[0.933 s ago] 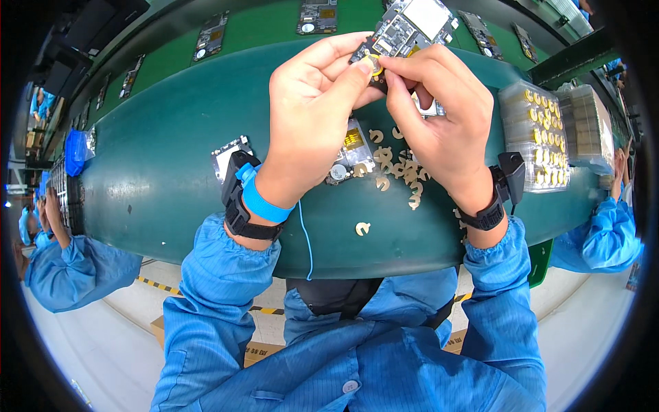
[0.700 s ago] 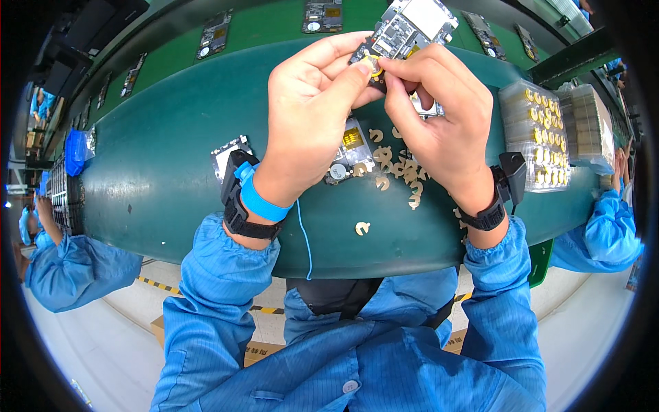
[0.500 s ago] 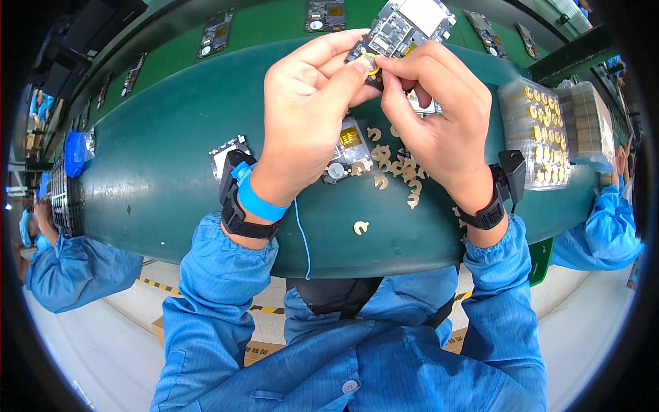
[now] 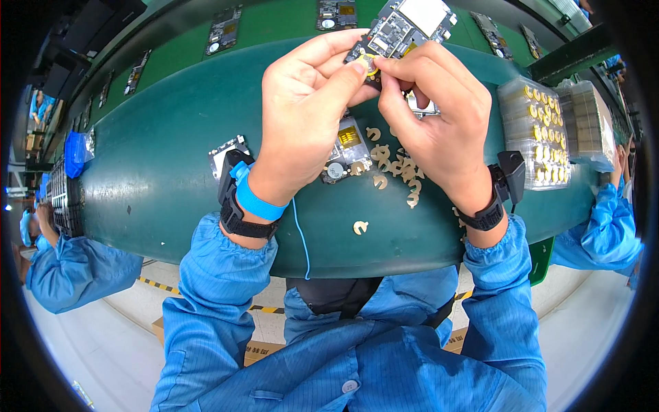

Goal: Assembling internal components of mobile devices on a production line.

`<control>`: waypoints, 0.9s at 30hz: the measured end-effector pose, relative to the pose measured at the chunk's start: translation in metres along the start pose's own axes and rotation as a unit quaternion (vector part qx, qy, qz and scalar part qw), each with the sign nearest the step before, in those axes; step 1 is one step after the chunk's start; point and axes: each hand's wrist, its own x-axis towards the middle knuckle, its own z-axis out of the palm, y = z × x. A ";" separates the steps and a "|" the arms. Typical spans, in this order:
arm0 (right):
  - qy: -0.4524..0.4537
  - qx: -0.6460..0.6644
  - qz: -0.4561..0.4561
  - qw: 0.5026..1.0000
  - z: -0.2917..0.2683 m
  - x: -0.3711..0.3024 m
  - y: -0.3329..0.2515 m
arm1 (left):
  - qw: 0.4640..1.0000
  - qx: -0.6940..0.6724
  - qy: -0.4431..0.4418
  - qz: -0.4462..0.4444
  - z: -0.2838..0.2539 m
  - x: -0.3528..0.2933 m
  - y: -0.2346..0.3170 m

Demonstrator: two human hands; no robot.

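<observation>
My left hand (image 4: pixel 302 110) holds a dark circuit board (image 4: pixel 392 36) with a silver shield plate, tilted up above the table. Its thumb presses on a coin cell (image 4: pixel 368 64) with a yellow rim at the board's near end. My right hand (image 4: pixel 443 113) is closed, with index fingertip and thumb pinched at the cell's right edge; anything else between them is hidden. Below the hands, another board (image 4: pixel 347 151) with a gold patch lies on the table, partly covered by my left hand. Beside it are several loose cream notched discs (image 4: pixel 396 168).
A third board (image 4: pixel 228 152) lies by my left wrist. Clear trays (image 4: pixel 535 134) of yellow-rimmed coin cells are stacked at the right. Boards (image 4: pixel 224 31) ride on the green belt beyond. A blue cord (image 4: pixel 301 233) hangs from my left wristband. Co-workers sit at both sides.
The boards on the far belt have shifted a little to the right. My hands keep nearly the same pose on the board and coin cell.
</observation>
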 end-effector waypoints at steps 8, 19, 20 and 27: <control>0.000 0.001 0.006 1.000 0.000 0.000 -0.002 | 1.000 0.005 -0.007 0.006 0.000 -0.001 0.001; 0.001 -0.014 0.007 1.000 0.000 -0.001 -0.001 | 0.999 -0.027 -0.012 0.015 -0.001 0.003 -0.006; 0.000 -0.010 0.009 1.000 0.000 -0.001 0.000 | 0.999 -0.028 -0.008 0.016 -0.001 0.003 -0.007; 0.054 -0.016 0.083 0.995 -0.002 0.002 -0.003 | 0.999 -0.032 0.034 0.001 0.002 0.005 -0.005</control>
